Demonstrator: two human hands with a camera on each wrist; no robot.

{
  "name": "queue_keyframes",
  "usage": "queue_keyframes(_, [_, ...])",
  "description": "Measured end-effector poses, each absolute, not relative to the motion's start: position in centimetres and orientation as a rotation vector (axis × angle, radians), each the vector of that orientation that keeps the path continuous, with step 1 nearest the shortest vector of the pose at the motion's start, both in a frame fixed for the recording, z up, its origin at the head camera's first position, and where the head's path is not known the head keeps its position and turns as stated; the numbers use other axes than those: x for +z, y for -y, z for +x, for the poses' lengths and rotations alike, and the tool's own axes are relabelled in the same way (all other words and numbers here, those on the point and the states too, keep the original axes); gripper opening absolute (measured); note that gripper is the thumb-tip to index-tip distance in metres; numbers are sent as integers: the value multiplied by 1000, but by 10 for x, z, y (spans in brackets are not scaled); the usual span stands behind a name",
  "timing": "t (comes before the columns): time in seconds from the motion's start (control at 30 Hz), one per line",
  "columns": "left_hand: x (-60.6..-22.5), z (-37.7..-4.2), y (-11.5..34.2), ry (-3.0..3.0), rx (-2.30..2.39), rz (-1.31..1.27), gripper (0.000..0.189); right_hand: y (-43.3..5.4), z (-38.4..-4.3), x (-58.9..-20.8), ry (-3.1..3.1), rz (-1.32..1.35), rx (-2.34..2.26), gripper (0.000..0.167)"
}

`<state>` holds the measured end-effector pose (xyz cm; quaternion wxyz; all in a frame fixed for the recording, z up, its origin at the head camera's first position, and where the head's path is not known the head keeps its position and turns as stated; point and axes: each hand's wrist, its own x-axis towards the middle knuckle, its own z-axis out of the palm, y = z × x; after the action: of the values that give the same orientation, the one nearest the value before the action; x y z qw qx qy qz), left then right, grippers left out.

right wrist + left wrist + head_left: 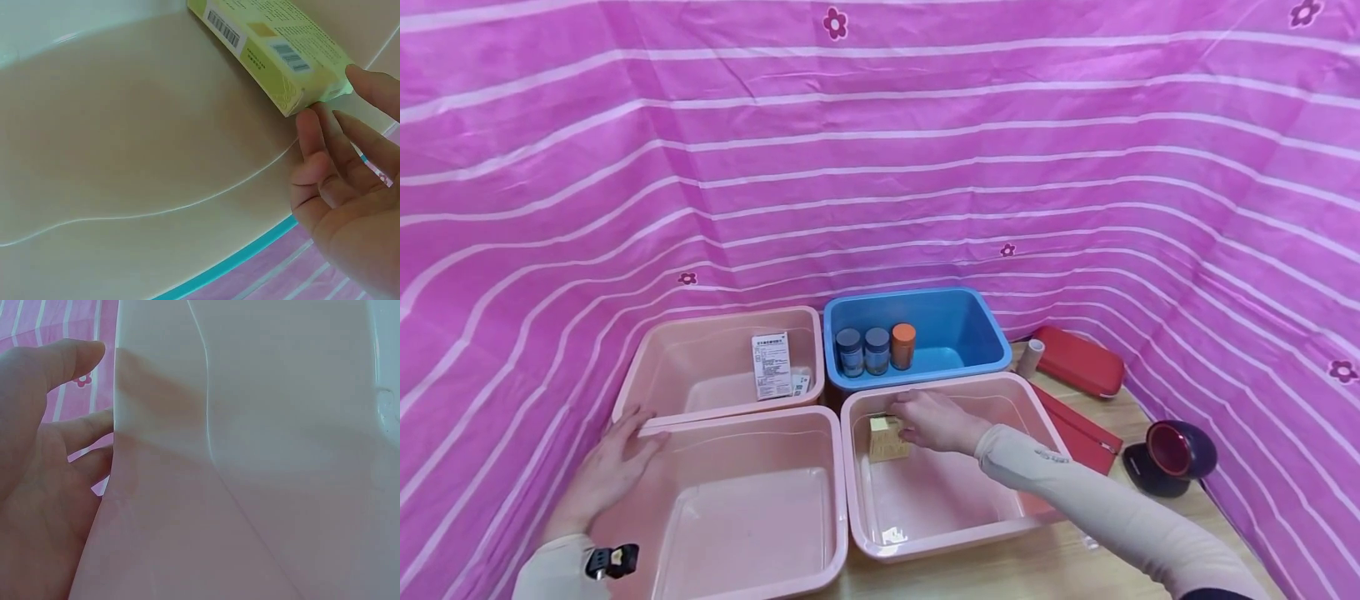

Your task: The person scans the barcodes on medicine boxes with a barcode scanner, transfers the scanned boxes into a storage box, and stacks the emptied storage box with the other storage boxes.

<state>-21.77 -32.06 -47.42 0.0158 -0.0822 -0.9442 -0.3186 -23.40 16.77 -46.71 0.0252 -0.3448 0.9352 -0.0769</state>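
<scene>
Your right sleeve (1097, 500) crosses nearest the camera, right hand (936, 421) down in the front-right pink bin (955, 496). Thumb and fingertips look pinched on one end of the yellow-green box (887, 442), which sits inside that bin, toward its left wall. Can't tell whether you're placing or lifting it. Left hand (613, 471) is at the front-left pink bin (748, 533), thumb spread away; fingertips hidden behind the wall.

Looks part-way: two grey-capped bottles (851, 354) and an orange bottle (902, 346) stand in the blue bin (958, 354), white cartons (771, 367) in the back-left bin (711, 392). Outside the bins, probably left to handle: red case (1081, 361), red pouch (1078, 425), pale cylinder (1032, 357), dark round-headed device (1180, 450).
</scene>
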Motion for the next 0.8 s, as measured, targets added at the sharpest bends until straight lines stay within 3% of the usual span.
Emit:
queue_keyframes(0.43, [-476,-217,320,2963,-999,-241,72,-169,-225,-467,-2931,-1083,-42,24])
queue_keyframes(0.63, [-476,-218,318,2948,-989,-253,71,-204,-214,-435,-2876,-1017,-466,30])
queue_keyframes(0.8, [-477,-216,320,2931,-970,-258,68,-253,-200,-396,-2990,-921,-644,26])
